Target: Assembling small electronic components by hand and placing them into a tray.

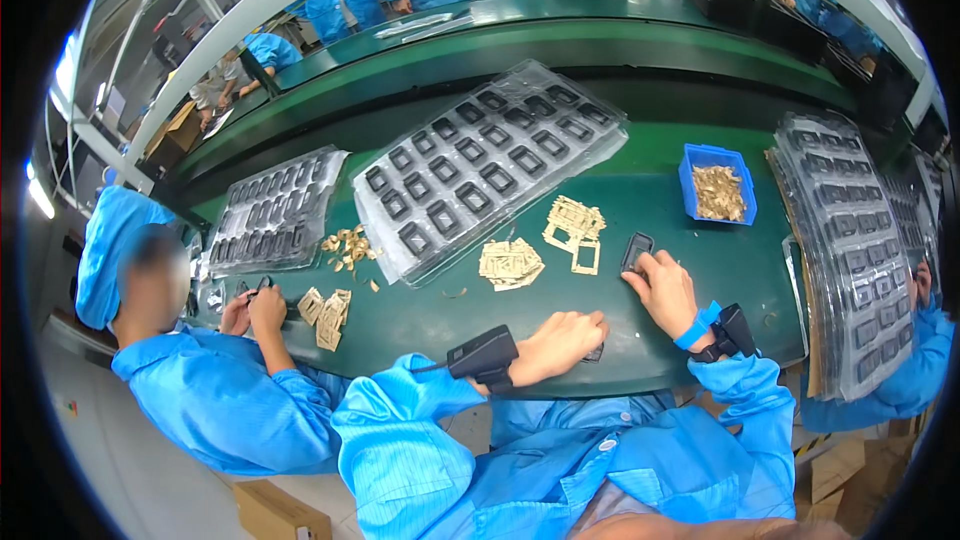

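My right hand (665, 290) pinches the lower end of a small black rectangular plastic frame (637, 250) over the green table. Lower and to the left, my left hand (560, 345) is closed, fingers curled at the table's near edge. A dark part (595, 352) shows under its fingertips; most of it is hidden by the hand. Beyond the hands lie two heaps of cream-coloured rectangular paper frames, a stacked pile (511, 263) and a looser one (575, 225). A large clear tray (400, 258) with rows of black frames rests at an angle farther back.
A blue bin (750, 210) of tan scraps stands at the right. Stacked trays (845, 240) of black parts rise at the far right. On my left a co-worker (230, 380) handles dark parts beside another tray (275, 210) and loose scraps (350, 248). A raised green ledge (450, 60) runs behind.
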